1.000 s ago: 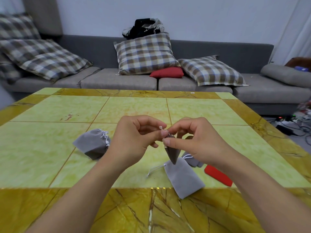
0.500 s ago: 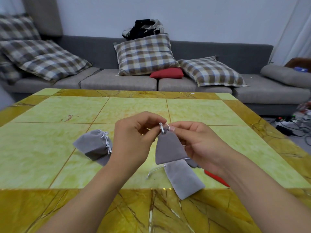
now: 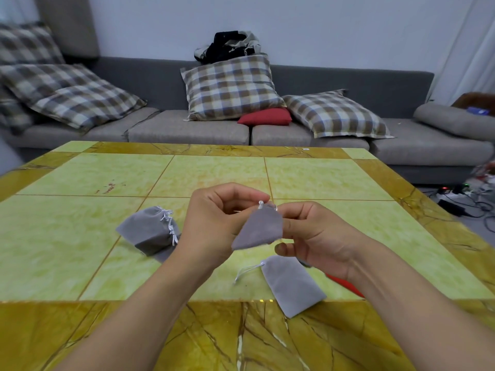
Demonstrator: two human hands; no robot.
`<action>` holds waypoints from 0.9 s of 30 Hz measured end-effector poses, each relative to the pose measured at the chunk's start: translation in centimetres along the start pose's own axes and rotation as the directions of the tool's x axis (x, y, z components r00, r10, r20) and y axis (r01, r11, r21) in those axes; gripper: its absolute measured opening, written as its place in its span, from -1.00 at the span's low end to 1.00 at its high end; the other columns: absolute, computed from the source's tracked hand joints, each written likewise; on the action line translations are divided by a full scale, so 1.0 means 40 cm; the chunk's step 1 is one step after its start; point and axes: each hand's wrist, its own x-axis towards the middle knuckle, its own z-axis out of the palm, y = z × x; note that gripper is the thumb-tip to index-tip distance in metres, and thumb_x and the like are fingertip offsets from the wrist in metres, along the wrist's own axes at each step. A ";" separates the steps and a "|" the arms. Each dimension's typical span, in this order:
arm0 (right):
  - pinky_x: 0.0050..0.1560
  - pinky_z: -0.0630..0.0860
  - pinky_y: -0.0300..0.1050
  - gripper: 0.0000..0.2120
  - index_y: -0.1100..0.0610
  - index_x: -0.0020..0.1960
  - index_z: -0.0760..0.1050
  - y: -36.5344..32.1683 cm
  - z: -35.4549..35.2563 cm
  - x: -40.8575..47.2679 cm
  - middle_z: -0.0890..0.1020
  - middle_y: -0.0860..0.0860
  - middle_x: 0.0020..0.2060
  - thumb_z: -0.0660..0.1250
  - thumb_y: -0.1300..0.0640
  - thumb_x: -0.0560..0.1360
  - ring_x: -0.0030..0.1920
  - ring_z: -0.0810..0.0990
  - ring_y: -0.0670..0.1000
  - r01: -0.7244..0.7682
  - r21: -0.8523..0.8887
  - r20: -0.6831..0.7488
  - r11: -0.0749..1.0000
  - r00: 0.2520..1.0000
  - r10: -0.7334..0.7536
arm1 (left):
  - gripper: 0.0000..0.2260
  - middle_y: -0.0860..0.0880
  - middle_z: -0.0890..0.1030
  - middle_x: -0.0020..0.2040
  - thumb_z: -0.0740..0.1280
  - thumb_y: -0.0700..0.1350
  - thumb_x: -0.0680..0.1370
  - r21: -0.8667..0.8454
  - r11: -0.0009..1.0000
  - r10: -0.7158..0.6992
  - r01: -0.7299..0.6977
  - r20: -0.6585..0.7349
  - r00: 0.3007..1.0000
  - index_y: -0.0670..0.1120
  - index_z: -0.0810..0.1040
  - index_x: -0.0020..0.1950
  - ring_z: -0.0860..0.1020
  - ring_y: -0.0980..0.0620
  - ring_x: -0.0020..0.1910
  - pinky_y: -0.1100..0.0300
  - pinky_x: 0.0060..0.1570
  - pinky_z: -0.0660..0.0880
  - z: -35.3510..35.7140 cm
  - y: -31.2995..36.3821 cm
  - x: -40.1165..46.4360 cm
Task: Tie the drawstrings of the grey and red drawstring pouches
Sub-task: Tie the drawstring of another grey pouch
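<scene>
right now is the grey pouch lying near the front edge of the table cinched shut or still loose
Still loose, it seems: the flat grey pouch lies spread, its top ungathered, and its white drawstring trails untied across the table.

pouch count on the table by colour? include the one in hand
Grey pouches: 3 — one held up in both hands, one tied at the left, one flat near the table's front edge.
Red pouches: 1 — mostly hidden under the right wrist.
Total: 4
</scene>
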 end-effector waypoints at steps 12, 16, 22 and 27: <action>-0.10 0.40 0.01 -0.79 0.24 0.01 0.66 -0.010 0.019 -0.006 0.65 0.08 -0.22 0.48 0.16 0.42 -0.23 0.61 0.01 -0.001 -0.058 -0.022 0.998 1.000 0.000 | -0.92 -0.05 0.72 -0.28 0.49 -0.24 0.35 -0.012 0.999 -0.028 0.030 0.131 0.991 -0.17 0.67 -0.18 0.69 0.09 -0.28 0.28 -0.25 0.57 -0.022 0.007 0.012; -0.22 0.44 -0.10 -0.91 0.23 -0.07 0.67 -0.012 0.021 -0.001 0.65 0.09 -0.23 0.38 0.27 0.48 -0.26 0.57 0.01 0.015 -0.099 -0.084 0.995 0.996 -0.024 | -0.84 -0.12 0.72 -0.25 0.50 -0.17 0.27 -0.042 0.995 -0.080 0.086 0.118 0.990 -0.16 0.67 -0.18 0.68 0.04 -0.25 0.25 -0.19 0.59 -0.029 -0.001 0.018; -0.40 0.41 -0.23 -0.88 0.37 -0.16 0.62 -0.025 0.026 -0.004 0.59 0.01 -0.46 0.31 0.43 0.49 -0.47 0.48 -0.10 0.223 -0.262 -0.217 0.939 0.934 -0.282 | -0.87 -0.08 0.71 -0.24 0.48 -0.17 0.31 -0.108 0.993 -0.033 0.036 0.028 0.999 -0.14 0.65 -0.17 0.66 0.05 -0.25 0.26 -0.25 0.56 -0.007 -0.009 0.016; -0.41 0.45 -0.19 -0.89 0.22 -0.28 0.63 -0.033 0.041 -0.014 0.61 0.00 -0.46 0.45 0.33 0.42 -0.44 0.50 -0.08 0.407 -0.557 -0.206 0.724 0.776 -0.596 | -0.88 -0.12 0.72 -0.15 0.44 -0.19 0.31 -0.390 0.881 -0.254 0.269 0.090 0.963 -0.08 0.65 -0.17 0.68 0.03 -0.20 0.27 -0.19 0.59 -0.001 -0.006 0.011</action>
